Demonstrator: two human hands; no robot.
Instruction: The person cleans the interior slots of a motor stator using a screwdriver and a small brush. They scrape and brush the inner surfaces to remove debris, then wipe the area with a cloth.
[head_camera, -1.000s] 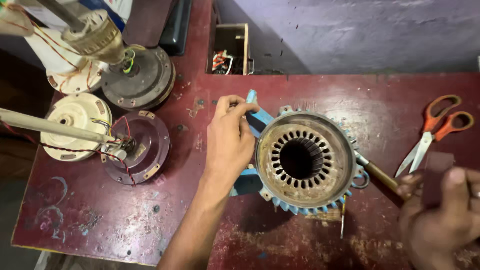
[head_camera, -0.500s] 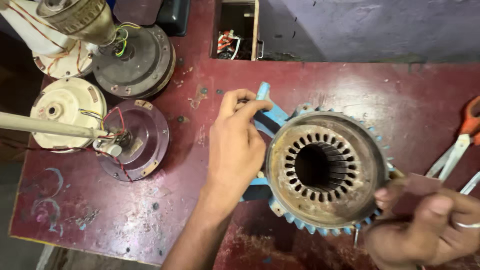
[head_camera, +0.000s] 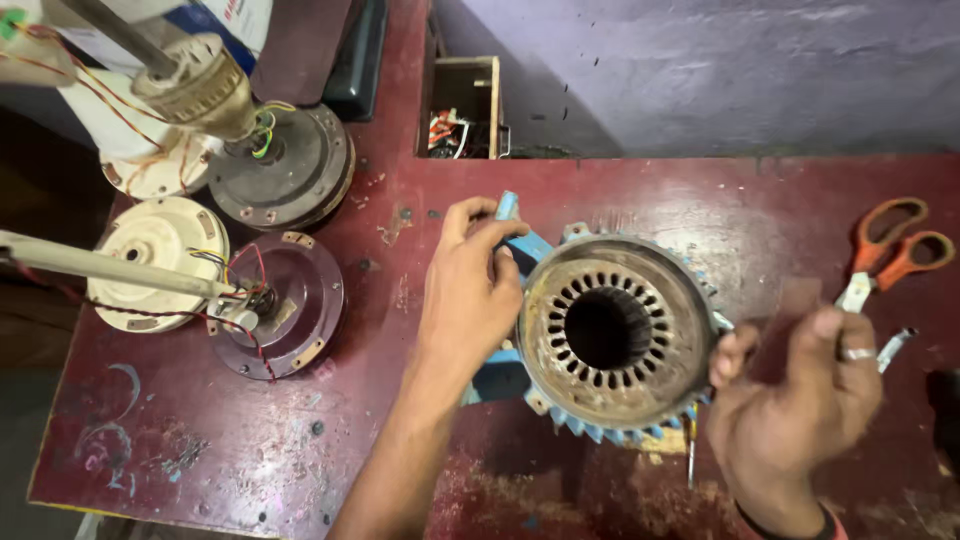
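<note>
Between the two hands, on the worn red table (head_camera: 600, 200), lies a round motor core (head_camera: 612, 330) with its slotted iron ring and open bore facing up, ringed by blue fins.

The left hand (head_camera: 470, 300) rests against the core's left side, fingers curled over a blue lug that sticks up there; it looks pressed against the housing rather than closed right round it. The right hand (head_camera: 800, 400) sits at the core's right edge, fingers bent and bunched, a ring on one finger. Whether it pinches something small cannot be told from this view.

Just beyond the right hand lie orange-handled scissors (head_camera: 890, 255), apart from it. Well off past the left hand stand several fan motors (head_camera: 280, 310), some cream, some dark, with thin rods and loose red and yellow wires. A small open wooden box (head_camera: 462, 105) sits at the table's far edge.

Judged by its look, the core is heavy and rigid, cast metal around stacked iron plates, rusty and gritty rather than slick. The fins look thin and sharp-edged, so the solid lug or the flat rim would make the safer grip, with both hands opposite each other.
</note>
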